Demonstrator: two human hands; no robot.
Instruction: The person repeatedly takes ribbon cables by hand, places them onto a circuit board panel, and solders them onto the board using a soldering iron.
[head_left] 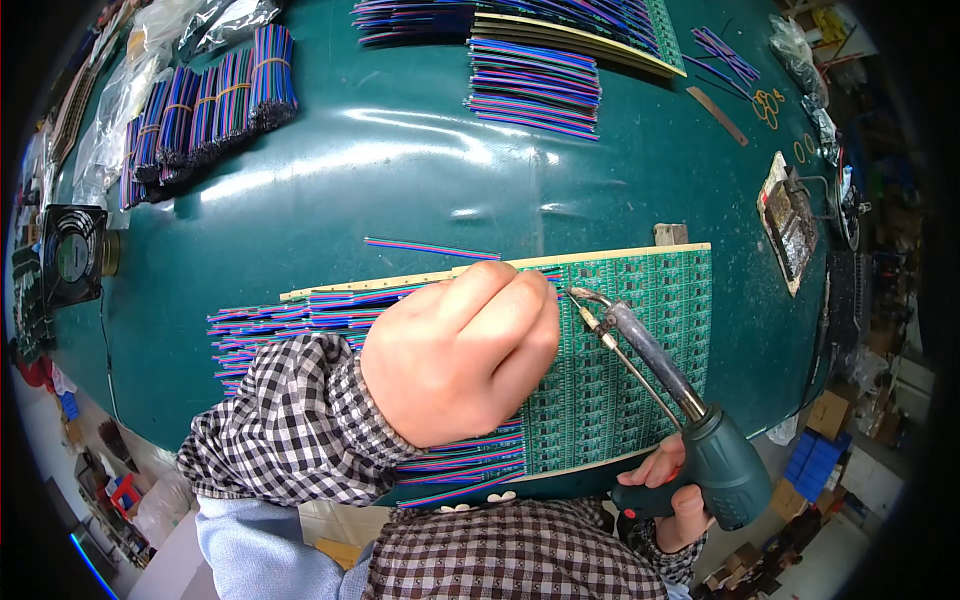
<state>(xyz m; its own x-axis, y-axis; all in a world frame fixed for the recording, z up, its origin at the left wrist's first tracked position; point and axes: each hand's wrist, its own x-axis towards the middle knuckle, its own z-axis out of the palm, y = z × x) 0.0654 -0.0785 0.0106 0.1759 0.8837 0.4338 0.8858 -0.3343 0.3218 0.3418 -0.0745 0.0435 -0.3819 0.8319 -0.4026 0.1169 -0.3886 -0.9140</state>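
A panel of small green circuit boards point(640, 350) lies in front of me, its left part covered by rows of multicoloured ribbon wires point(270, 330). My left hand point(465, 355) is closed in a pinch over the panel. A wire end shows just past its fingertips, which are partly hidden by the hand. My right hand point(665, 480) is wrapped round the handle of a dark green soldering gun point(725, 470). The gun's tip, with a thin feed tube beside it, points at the panel near my left fingertips. One loose ribbon wire point(430, 247) lies beyond the panel.
Bundled wires point(272, 75) lie at the far left, above a small black fan point(73, 255). More wires point(535, 85) and stacked boards are at the back. On the right are a soldering stand point(788, 220), rubber bands point(768, 108) and a metal strip point(717, 115). A small block point(670, 234) touches the panel's far edge.
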